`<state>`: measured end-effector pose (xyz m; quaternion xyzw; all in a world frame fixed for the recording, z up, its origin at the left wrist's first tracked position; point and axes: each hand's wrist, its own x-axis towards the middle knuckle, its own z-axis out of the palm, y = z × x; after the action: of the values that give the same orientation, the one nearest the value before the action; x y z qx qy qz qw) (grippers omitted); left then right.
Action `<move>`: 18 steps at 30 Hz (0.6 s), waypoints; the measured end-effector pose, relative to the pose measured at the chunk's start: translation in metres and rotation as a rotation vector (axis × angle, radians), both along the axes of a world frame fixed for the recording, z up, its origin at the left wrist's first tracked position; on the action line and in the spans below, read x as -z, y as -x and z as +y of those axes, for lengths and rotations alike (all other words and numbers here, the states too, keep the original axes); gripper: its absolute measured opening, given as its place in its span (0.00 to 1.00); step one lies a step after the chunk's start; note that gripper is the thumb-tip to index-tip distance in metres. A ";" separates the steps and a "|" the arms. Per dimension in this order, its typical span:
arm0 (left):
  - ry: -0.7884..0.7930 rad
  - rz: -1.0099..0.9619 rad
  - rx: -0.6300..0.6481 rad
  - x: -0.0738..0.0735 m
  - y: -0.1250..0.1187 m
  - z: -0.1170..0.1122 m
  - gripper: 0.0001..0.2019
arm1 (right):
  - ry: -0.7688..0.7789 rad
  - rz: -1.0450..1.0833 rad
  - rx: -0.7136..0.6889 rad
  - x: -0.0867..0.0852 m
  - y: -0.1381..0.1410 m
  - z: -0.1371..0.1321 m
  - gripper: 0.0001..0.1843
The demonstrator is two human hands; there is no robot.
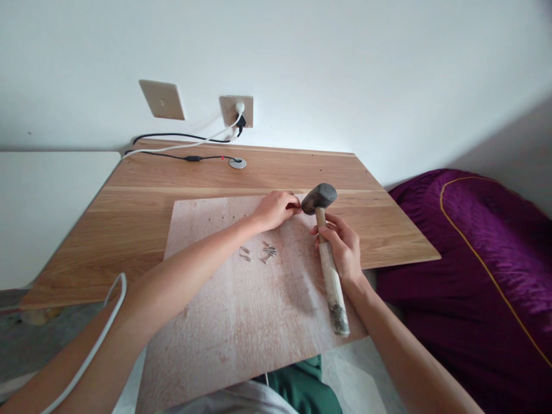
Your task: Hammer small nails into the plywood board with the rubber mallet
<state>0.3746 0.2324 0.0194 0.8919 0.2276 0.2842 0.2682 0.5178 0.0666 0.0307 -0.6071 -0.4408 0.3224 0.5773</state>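
Observation:
My right hand (342, 244) is wrapped around the upper handle of a hammer (331, 282). Its dark, blocky head is tilted up, right beside the fingertips of my left hand (277, 210). Those left fingers are pinched together low over the far edge of a reddish-brown wooden board (241, 322); whatever they hold is hidden by the fingers and hammer head. Several loose metal nails (269, 251) lie on the board below my left wrist. A row of small dark dots (223, 218) runs along the board's far left part.
Beneath the board is a wood-grain tabletop (125, 224) against the wall. Black and white cables (172, 148) run from a wall socket (228, 109) across its back. A white cable (90, 356) loops over my left forearm. Purple fabric (422, 230) bulges at the right.

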 end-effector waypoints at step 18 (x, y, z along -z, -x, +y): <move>0.007 -0.006 0.010 -0.002 0.001 -0.001 0.05 | -0.002 0.006 0.009 0.001 0.000 0.000 0.22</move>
<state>0.3735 0.2316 0.0210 0.8913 0.2235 0.2846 0.2732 0.5179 0.0667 0.0300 -0.6073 -0.4367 0.3212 0.5808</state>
